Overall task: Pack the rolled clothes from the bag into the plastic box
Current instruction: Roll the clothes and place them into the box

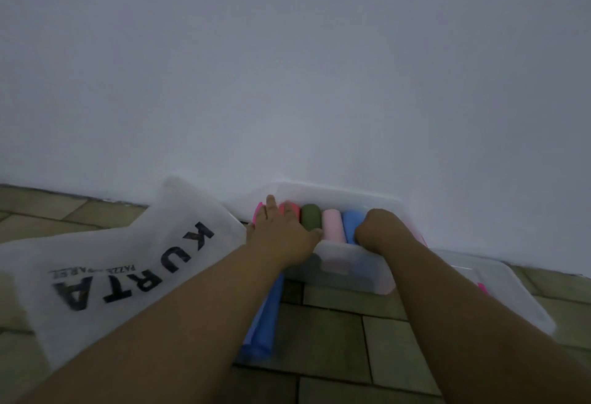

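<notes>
- plastic box (379, 277): clear, on the tiled floor (335, 336), far side right against the white wall (287, 68).
- Rolled clothes sit in the box in one row, side by side and touching. Left to right: hot pink roll (257, 211), coral roll (287, 207), olive roll (310, 216), pale pink roll (332, 224), blue roll (351, 223).
- left hand (281, 229): palm down, fingers (271, 203) straight and spread, lying flat on top of the rolls at the left end of the row, over the hot pink, coral and olive ones. Nothing gripped.
- right hand (380, 227): at the right end of the row, just beside the blue roll. Back of the hand faces the camera and the fingers curl down into the box. Fingertips are hidden, so can't tell whether they hold anything.
- bag (128, 259): white, printed "KURTA", lying slumped on the floor left of the box, touching its left end.
- blue cloth (265, 317): on the floor at the box's near-left corner, partly under the left forearm. Can't tell if it's rolled.
- clear lid (511, 295): on the floor right of the box, under the right forearm. A small pink bit shows at it, too blurred to identify.
</notes>
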Tool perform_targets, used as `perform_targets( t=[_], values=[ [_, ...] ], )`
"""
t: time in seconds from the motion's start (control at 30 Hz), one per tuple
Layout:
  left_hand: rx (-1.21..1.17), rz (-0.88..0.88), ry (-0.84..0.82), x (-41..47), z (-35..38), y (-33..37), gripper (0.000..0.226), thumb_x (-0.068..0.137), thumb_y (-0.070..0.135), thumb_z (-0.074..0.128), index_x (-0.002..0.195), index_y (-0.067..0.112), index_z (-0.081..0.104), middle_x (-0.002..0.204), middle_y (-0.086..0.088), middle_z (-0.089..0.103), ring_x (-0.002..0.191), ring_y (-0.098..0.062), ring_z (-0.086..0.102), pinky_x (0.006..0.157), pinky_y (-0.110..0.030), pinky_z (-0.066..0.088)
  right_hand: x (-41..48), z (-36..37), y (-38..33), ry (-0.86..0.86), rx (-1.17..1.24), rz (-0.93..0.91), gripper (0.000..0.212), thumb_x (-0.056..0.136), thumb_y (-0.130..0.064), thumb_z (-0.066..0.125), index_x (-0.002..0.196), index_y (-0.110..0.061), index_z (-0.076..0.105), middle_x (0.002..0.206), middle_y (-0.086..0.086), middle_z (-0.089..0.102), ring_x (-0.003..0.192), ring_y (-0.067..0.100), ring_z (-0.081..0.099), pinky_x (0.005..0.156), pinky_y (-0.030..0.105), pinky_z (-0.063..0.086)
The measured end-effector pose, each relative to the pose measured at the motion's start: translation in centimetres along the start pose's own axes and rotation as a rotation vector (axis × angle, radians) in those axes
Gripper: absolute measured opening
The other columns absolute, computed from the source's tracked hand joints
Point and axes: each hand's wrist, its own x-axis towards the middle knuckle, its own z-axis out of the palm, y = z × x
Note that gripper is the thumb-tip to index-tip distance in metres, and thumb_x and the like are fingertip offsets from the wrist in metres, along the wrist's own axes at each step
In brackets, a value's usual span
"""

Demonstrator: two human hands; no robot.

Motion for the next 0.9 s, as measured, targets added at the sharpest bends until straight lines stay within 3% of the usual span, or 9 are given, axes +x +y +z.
perform_targets(
  t=[0.1,0.2,0.27,0.33,0.4,0.53,0.63,0.7,0.9],
  values=[
    [-0.290,0.068,0.016,-2.3,-2.5,-1.1,0.077,0.092,0.049,0.047,0.151,0.020,0.007,0.159,-0.010,-0.003,0.146,-0.028,0.001,0.117,-0.040,0.009,-2.1,0.4,0.9,0.461,0.436,-0.028,0.032,0.084,-0.008,0.056,0.117,-0.010,0.059,0.118,0.013,0.057,0.104,0.026,0.056,0.086,0.031,0.044],
    [-0.586,0.071,0.129,-6.2,-2.6,-4.3,0.049,0.093,0.033,0.054,0.139,0.028,0.039,0.144,-0.001,0.037,0.122,0.001,0.044,0.096,-0.015,0.035,-6.7,2.9,0.5,0.757,0.667,-0.228,0.021,0.082,-0.007,0.062,0.099,-0.019,0.059,0.096,-0.001,0.059,0.085,0.011,0.056,0.075,0.022,0.045],
    [-0.676,-0.029,0.091,-9.0,-1.2,-6.1,0.039,0.093,0.032,0.053,0.131,0.030,0.046,0.128,0.001,0.048,0.094,0.004,0.053,0.071,-0.014,0.044,-10.0,6.0,-1.6,0.495,0.742,-0.224,0.016,0.084,-0.016,0.061,0.087,-0.030,0.056,0.087,-0.013,0.058,0.079,0.005,0.056,0.067,0.016,0.044],
    [-0.758,-0.159,-0.024,-10.7,0.9,-6.9,0.051,0.095,0.035,0.049,0.142,0.023,0.034,0.140,-0.005,0.044,0.108,-0.012,0.050,0.086,-0.028,0.045,-12.1,9.4,-4.0,0.030,0.768,-0.113,0.010,0.087,-0.023,0.060,0.092,-0.031,0.059,0.094,-0.015,0.062,0.081,0.005,0.057,0.066,0.017,0.045],
    [-0.919,-0.247,-0.085,-11.3,2.7,-6.6,0.052,0.096,0.035,0.046,0.143,0.016,0.034,0.144,-0.011,0.041,0.121,-0.023,0.046,0.105,-0.041,0.038,-13.0,11.4,-6.1,-0.237,0.789,-0.058,0.031,0.088,-0.033,0.060,0.117,-0.026,0.054,0.115,-0.009,0.059,0.089,0.004,0.056,0.067,0.015,0.043],
    [-1.213,-0.414,-0.144,-13.0,4.8,-5.1,0.042,0.098,0.033,0.044,0.131,0.008,0.048,0.134,-0.021,0.049,0.118,-0.036,0.050,0.102,-0.047,0.042,-14.5,12.3,-7.0,-0.314,0.861,-0.127,0.046,0.092,-0.023,0.057,0.134,-0.015,0.041,0.131,0.007,0.053,0.114,0.023,0.054,0.072,0.012,0.044],
    [-1.282,-0.369,-0.229,-15.5,6.4,-4.8,0.051,0.092,0.035,0.055,0.136,0.009,0.045,0.133,-0.018,0.050,0.122,-0.034,0.049,0.106,-0.045,0.039,-16.3,11.3,-4.5,-0.193,0.647,-0.171,0.040,0.081,-0.029,0.064,0.119,-0.024,0.051,0.113,-0.002,0.061,0.103,0.016,0.059,0.089,0.029,0.049],
    [-1.302,-0.337,-0.344,-17.6,7.3,-4.7,0.065,0.087,0.030,0.064,0.143,0.012,0.035,0.142,-0.014,0.044,0.126,-0.030,0.047,0.109,-0.045,0.035,-18.0,10.6,-2.7,-0.201,0.581,-0.180,0.042,0.085,-0.025,0.064,0.123,-0.013,0.050,0.118,0.005,0.059,0.105,0.018,0.058,0.091,0.026,0.046],
    [-0.791,-0.125,-0.319,-19.4,7.1,-4.6,0.078,0.087,0.037,0.062,0.149,0.022,0.018,0.148,0.000,0.038,0.123,-0.015,0.047,0.079,-0.016,0.041,-25.7,10.6,-1.9,-0.145,0.417,-0.238,0.057,0.082,-0.046,0.061,0.130,-0.026,0.039,0.128,0.000,0.044,0.111,0.012,0.048,0.081,0.012,0.039]
  ],
)
